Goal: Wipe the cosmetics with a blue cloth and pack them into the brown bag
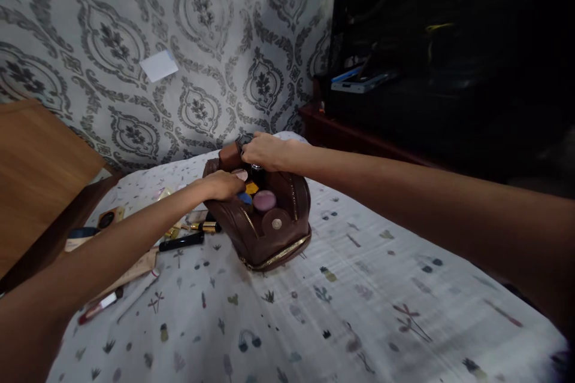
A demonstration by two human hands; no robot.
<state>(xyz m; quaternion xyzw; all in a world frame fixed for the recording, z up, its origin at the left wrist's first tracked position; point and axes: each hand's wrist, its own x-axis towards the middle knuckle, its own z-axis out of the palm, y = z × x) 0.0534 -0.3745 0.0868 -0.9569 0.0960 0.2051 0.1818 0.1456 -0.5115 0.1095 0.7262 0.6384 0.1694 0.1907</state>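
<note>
A brown leather bag (269, 245) stands unzipped on the printed cloth. Inside it show a pink round item (265, 200), a yellow item (251, 188), a blue item (245, 198) and a pale round one (241, 175). My left hand (223, 185) lies over the bag's left rim, fingers curled inward around it. At the far side of the opening is my right hand (268, 152), its fingers bent and closed; whatever lies between them is hidden. Just below that hand, part of a dark item with a shiny edge shows.
Left of the bag lie several cosmetics: a black tube (181, 242), a gold-and-black tube (206, 227), a white tube (137, 293) and a lip gloss (99, 307). A wooden board (45, 173) stands at left. Patterned wallpaper is behind; a dark screen (449, 72) rises at right.
</note>
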